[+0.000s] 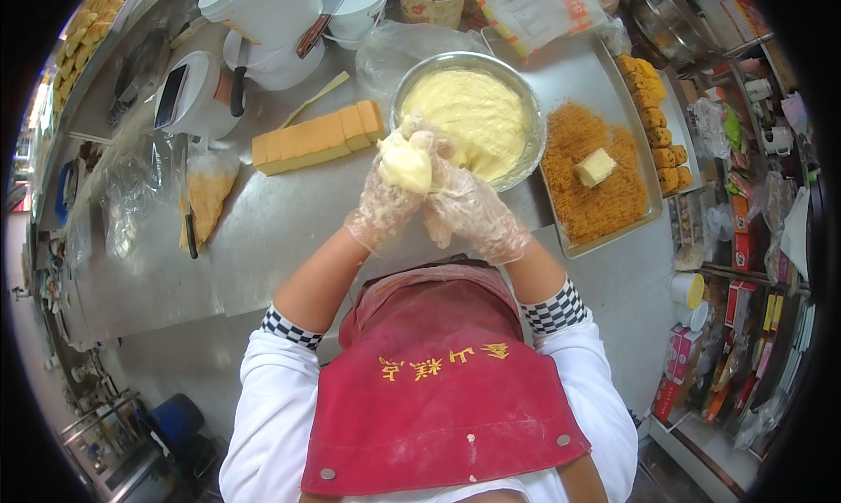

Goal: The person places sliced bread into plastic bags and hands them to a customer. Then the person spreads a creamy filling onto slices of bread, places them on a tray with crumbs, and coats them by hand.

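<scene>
My left hand (pixel 392 204), in a clear plastic glove, grips a cream-coated lump (pixel 406 164), likely a piece of cake. My right hand (pixel 474 204), gloved too, presses against the lump from the other side. Pale yellow cream smears both gloves. Just beyond the hands is a steel bowl (pixel 540 135) of pale yellow cream (pixel 470 112). To the left lies a sliced sponge cake loaf (pixel 315 140). On the right, a metal tray (pixel 570 252) holds brown crumbs (pixel 578 207), with a cream-coated block (pixel 596 168) resting on them.
White tubs (pixel 269 10) stand at the back left, one bearing a phone (pixel 171 95). A knife (pixel 190 230) lies by a piping bag (pixel 213 181). Plastic packaging (pixel 535 7) covers the tray's far end. Crumb-coated pieces (pixel 652 118) line another tray at right.
</scene>
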Motion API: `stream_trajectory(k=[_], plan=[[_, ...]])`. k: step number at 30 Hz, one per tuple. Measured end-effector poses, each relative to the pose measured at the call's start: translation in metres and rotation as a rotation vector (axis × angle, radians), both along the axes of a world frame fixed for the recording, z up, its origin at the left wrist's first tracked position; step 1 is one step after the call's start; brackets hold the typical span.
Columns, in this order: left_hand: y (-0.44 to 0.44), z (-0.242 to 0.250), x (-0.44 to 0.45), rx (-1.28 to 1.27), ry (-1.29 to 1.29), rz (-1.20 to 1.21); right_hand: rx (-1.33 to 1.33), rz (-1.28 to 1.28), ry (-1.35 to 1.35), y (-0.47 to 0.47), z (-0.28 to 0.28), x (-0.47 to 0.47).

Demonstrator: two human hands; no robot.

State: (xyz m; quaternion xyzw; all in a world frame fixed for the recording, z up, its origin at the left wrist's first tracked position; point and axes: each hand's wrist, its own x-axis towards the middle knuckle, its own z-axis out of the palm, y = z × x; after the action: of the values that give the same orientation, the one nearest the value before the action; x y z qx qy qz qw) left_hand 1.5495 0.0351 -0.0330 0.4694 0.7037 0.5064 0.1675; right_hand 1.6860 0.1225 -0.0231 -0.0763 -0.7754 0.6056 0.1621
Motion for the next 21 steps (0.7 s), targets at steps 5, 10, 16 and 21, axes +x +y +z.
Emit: stream_trajectory(k=[5, 10, 16, 21], plan=[[0.029, 0.023, -0.015, 0.017, 0.652, -0.015, 0.483, -0.018, -0.316, 0.002, 0.012, 0.022], [0.048, 0.023, -0.009, 0.049, 0.344, 0.021, -0.391, -0.295, -0.111, -0.008, 0.009, 0.021], [0.043, 0.019, 0.041, 0.38, -0.058, -0.029, 0.229, -0.355, 0.039, 0.007, -0.017, -0.005], [0.037, 0.021, 0.038, 0.121, 0.63, 0.006, 0.283, -0.258, -0.184, 0.027, -0.012, -0.002]])
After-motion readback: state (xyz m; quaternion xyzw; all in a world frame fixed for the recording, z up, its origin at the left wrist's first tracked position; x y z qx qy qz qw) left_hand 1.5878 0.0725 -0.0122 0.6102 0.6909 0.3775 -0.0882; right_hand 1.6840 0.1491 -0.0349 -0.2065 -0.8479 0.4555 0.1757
